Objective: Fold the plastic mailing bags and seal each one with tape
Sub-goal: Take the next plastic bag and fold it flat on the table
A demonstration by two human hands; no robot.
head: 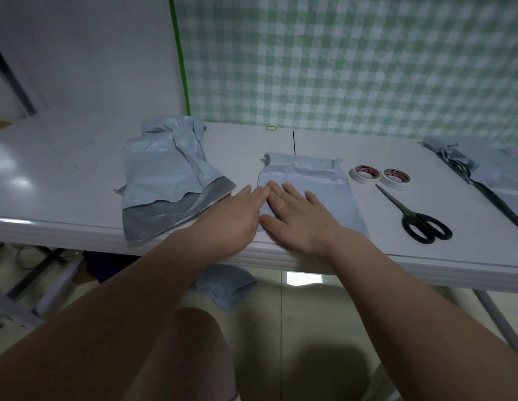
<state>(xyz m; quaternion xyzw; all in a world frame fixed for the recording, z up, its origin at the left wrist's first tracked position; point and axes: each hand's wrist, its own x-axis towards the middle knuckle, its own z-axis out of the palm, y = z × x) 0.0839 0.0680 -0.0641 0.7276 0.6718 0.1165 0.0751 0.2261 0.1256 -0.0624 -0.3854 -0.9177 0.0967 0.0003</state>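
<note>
A pale grey plastic mailing bag (315,180) lies flat near the table's front edge. My right hand (298,218) presses on its near left part with straight, spread fingers. My left hand (237,215) lies flat beside it, fingertips touching the bag's left edge. A pile of crumpled mailing bags (168,175) with a dark grey inner side showing sits to the left. Two rolls of tape (364,173) (396,178) stand side by side right of the bag. Black-handled scissors (417,218) lie just in front of the rolls.
Another heap of grey bags (483,166) lies at the table's right end. A rubber band (271,128) rests by the checked green backdrop (353,62). One bag (226,285) lies on the floor under the white table (63,169). A table leg (498,316) slants down at the right.
</note>
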